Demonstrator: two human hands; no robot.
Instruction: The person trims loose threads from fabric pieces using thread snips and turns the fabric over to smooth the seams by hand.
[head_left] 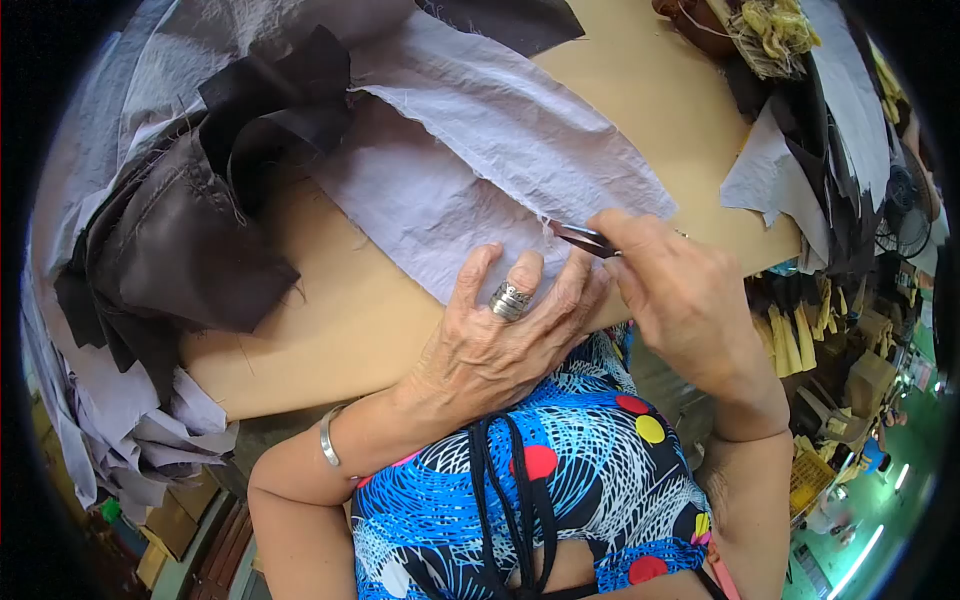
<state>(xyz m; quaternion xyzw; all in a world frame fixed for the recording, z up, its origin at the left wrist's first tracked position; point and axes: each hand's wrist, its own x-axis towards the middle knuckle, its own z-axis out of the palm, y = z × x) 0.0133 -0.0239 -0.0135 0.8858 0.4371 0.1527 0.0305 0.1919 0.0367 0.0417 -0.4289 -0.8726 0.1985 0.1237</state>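
A pale lilac fabric piece (400,190) with a frayed seam lies across the table. My right hand (690,290) grips small dark thread snips (585,238), their tips at loose white threads on the end of the seam. Spread over the near edge of the cloth, my left hand (520,325) presses it down with fingers apart and wears a wide silver ring (510,300). Left of the lilac piece, dark brown fabric (185,240) lies bunched on the table, with frayed edges.
The tan table (310,345) has its near edge at my body. More lilac cloth (165,430) hangs over its left end. At the right, grey and dark cloth pieces (775,165) overhang the edge beside a yellow bundle (770,40). A fan (903,205) stands beyond.
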